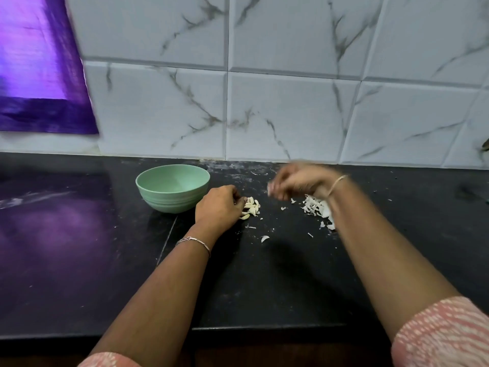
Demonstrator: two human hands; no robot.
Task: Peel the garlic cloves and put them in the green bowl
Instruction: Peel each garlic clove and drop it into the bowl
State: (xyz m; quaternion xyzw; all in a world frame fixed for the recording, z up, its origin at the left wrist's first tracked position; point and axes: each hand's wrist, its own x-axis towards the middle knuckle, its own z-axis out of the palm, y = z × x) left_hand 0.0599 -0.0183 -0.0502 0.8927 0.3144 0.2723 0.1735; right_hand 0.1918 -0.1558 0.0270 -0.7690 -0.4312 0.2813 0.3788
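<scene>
Closest to me are two pink and white sleeves, the right sleeve (444,332) and the left sleeve (111,360), low at the edge of the black counter (264,282). Two bare arms reach out from them across the counter toward the tiled wall (291,107).

The left arm goes straight ahead, with a thin bracelet (194,241) on the wrist. The left hand (218,205) lies knuckles up on the counter. Its fingers are curled down, and the tips grip the left side of a little pile of garlic cloves (251,206). The pile sits on the counter, just to the right of the green bowl (169,201). The hand is right beside the bowl.

The right arm slants in from the right, with a gold bangle (337,184) on its wrist. The right hand (299,181) is lifted a bit over the counter with its palm down and its fingers hanging. It is very blurry. There is something white by its fingertips, but I cannot tell if the hand is holding anything.

Under the right wrist is a heap of white garlic skins (316,207). More bits are scattered near it, and one white piece (264,238) lies alone between the arms.

A purple cloth (39,70) hangs at the far left.
</scene>
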